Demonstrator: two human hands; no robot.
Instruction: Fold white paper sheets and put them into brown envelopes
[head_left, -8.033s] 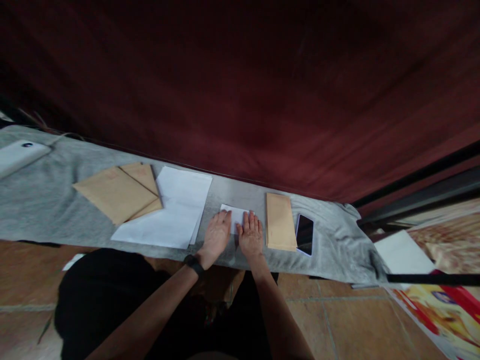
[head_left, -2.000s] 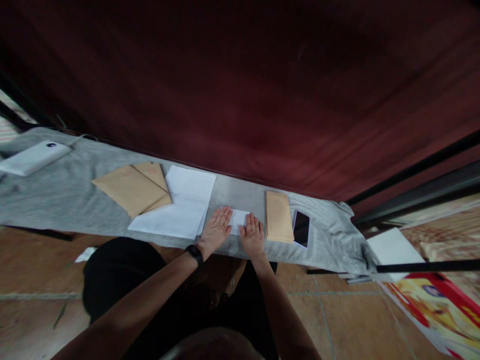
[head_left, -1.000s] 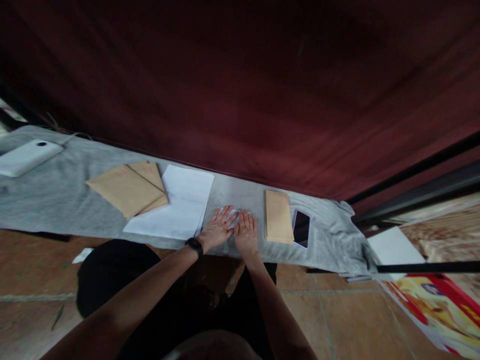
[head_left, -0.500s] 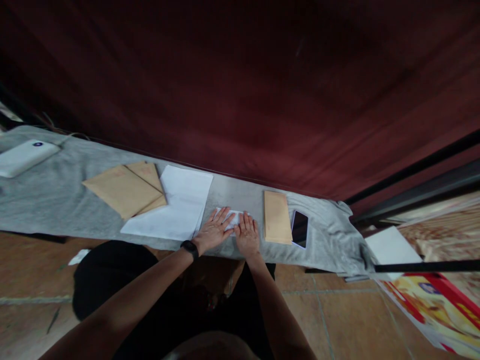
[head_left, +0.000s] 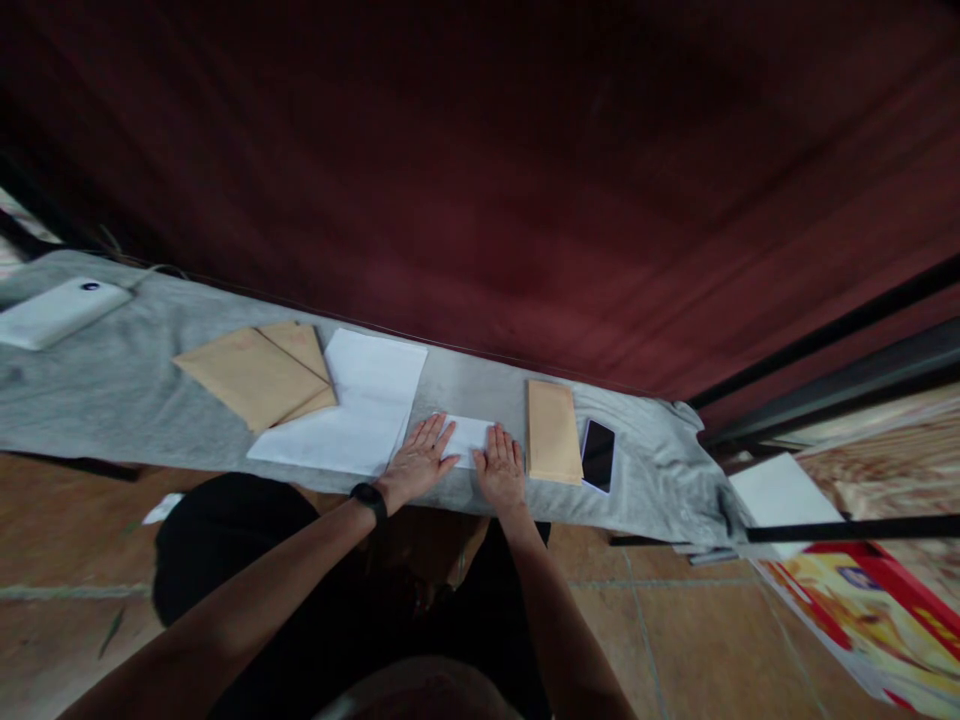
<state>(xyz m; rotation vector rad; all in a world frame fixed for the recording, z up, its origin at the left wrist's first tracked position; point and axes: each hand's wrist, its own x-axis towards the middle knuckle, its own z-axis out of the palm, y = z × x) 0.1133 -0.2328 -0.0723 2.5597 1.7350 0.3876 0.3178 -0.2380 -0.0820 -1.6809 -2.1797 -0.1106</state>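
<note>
A folded white sheet of paper lies flat on the grey cloth. My left hand presses on its left end, fingers stretched out; a black band circles that wrist. On the right end rests my right hand, also flat with fingers extended. Larger white sheets spread just left of my left hand. Their lower left side meets several brown envelopes that overlap one another. To the right of my right hand lies a small stack of brown envelopes.
A phone lies beside the right-hand envelopes. At the far left of the cloth-covered narrow table is a white device with a cable. A dark red panel rises behind. A colourful box stands at lower right.
My hands have slid apart along the folded paper, left hand to the left and right hand slightly right, so more of the paper shows between them.
</note>
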